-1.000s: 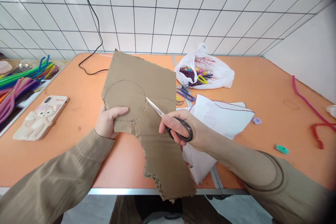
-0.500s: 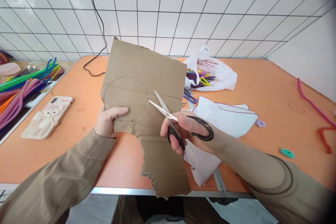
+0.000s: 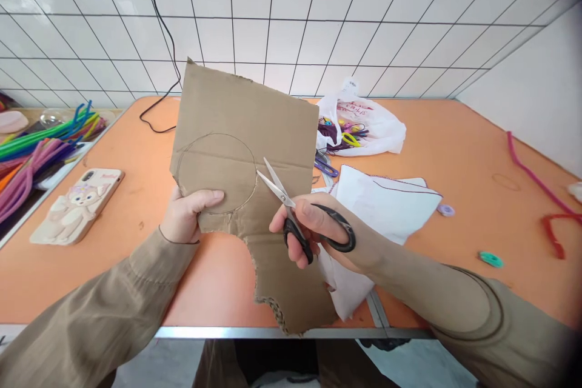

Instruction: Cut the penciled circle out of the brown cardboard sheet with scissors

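A brown cardboard sheet (image 3: 254, 115) is held up over the table, gripped at its lower left edge by my left hand (image 3: 186, 212), thumb on the front and fingers hidden behind. A circle is drawn on the sheet, and below it the cardboard has a ragged curved cutout. My right hand (image 3: 313, 224) has its thumb and fingers through the black handles of a pair of scissors (image 3: 282, 197). The blades are parted, with one tip close to the circle's right edge, where a short rough mark shows on the line. I cannot tell whether the tip touches the cardboard.
Right of the cardboard lie white fabric pieces (image 3: 382, 200) and a white plastic bag (image 3: 382, 127) with colourful items. A phone (image 3: 77, 206) and bundled pipe cleaners (image 3: 31, 170) are on the left. A green ring (image 3: 491, 259) lies far right on the orange table (image 3: 436, 151).
The cardboard's lower end has swung slightly right. The right hand with the scissors stays by the circle's right edge, and the blades are a little less spread. The whole view has shifted slightly.
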`<control>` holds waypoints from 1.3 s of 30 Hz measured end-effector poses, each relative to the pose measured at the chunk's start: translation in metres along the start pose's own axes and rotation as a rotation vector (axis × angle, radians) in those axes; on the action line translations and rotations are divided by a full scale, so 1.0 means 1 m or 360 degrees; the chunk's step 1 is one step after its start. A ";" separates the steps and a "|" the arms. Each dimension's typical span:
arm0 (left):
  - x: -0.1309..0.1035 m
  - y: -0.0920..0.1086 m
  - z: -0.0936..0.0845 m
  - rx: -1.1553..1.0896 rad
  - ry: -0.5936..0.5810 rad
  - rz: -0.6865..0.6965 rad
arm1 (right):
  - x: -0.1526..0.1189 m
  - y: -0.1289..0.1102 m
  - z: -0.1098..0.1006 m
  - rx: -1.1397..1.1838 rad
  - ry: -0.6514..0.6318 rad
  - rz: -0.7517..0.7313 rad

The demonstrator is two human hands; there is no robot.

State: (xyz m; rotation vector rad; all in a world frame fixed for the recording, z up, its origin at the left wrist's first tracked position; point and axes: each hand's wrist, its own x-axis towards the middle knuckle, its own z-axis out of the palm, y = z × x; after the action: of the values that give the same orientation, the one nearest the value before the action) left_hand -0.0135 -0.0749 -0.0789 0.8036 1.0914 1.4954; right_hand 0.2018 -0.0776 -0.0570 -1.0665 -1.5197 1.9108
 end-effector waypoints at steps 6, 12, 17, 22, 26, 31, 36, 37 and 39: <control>-0.001 -0.001 -0.001 0.0018 0.0004 0.0000 | 0.000 -0.004 0.001 -0.0018 -0.0003 0.0099; 0.000 -0.002 -0.001 -0.0006 0.0032 0.0005 | 0.002 -0.005 -0.004 -0.0065 -0.0002 0.0124; 0.005 -0.001 -0.004 -0.0050 0.0114 -0.0044 | 0.004 -0.007 -0.007 -0.0102 -0.0046 0.0135; 0.007 0.002 -0.007 -0.0132 0.0062 -0.0161 | 0.003 -0.009 -0.005 -0.0127 -0.0030 0.0156; 0.007 0.004 -0.008 -0.0135 0.0057 -0.0117 | 0.000 -0.011 -0.004 -0.0147 -0.0019 0.0170; 0.007 0.005 -0.009 -0.0106 0.0054 -0.0140 | -0.004 -0.014 -0.004 -0.0123 -0.0024 0.0192; 0.006 0.006 -0.009 -0.0083 0.0039 -0.0078 | -0.006 -0.018 -0.006 -0.0133 -0.0043 0.0206; 0.006 0.007 -0.009 -0.0079 0.0041 -0.0073 | -0.007 -0.018 -0.007 -0.0142 -0.0053 0.0196; 0.007 0.008 -0.009 -0.0078 0.0051 -0.0077 | -0.007 -0.017 -0.008 -0.0167 -0.0072 0.0162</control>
State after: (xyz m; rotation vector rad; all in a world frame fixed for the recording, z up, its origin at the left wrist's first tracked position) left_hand -0.0261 -0.0706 -0.0754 0.7170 1.0866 1.4934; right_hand 0.2104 -0.0731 -0.0392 -1.1744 -1.6354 1.9537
